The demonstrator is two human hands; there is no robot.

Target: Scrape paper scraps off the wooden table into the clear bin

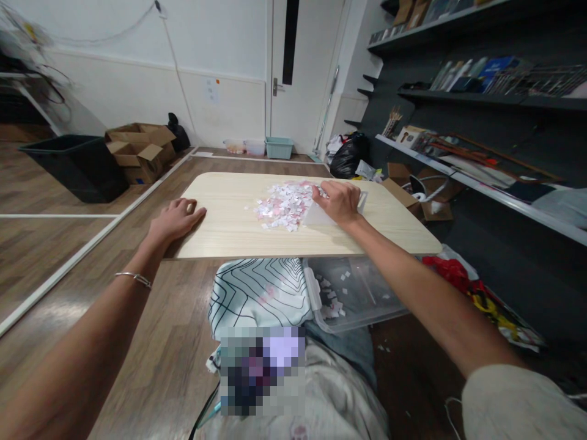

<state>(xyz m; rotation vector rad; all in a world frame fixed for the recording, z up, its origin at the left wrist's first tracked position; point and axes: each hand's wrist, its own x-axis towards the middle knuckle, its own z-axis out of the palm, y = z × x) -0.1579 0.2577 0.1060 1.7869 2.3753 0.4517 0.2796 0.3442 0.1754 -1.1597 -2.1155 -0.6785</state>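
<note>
Counter: a low, pale wooden counter (pixel 229 229) with rounded corners, at the centre of the frame, standing on a wood floor
Paper bits: a loose heap of small white and pink paper bits (pixel 284 206) lies on the counter, just right of its middle, a few strays at its lower edge
Right hand: the right hand (pixel 337 200) rests palm down at the right edge of the heap, fingers curled over a clear plastic sheet (pixel 321 215) that it presses to the counter; grip clenched on the sheet as far as can be told; fingertips touch the paper bits
Left hand: the left hand (pixel 177 221) lies flat on the counter's left edge, well apart from the heap; grip released, holding nothing; a thin bracelet (pixel 134 278) sits on the forearm
Below the counter: a clear plastic bin (pixel 353 293) in the lower centre, partly under the counter's near edge, with some paper bits inside; just left of it a line-patterned cloth (pixel 257 293)
Surroundings: cardboard boxes (pixel 140 150) and a black tub (pixel 76 162) in the upper left; dark shelves (pixel 481 98) along the right side
</note>
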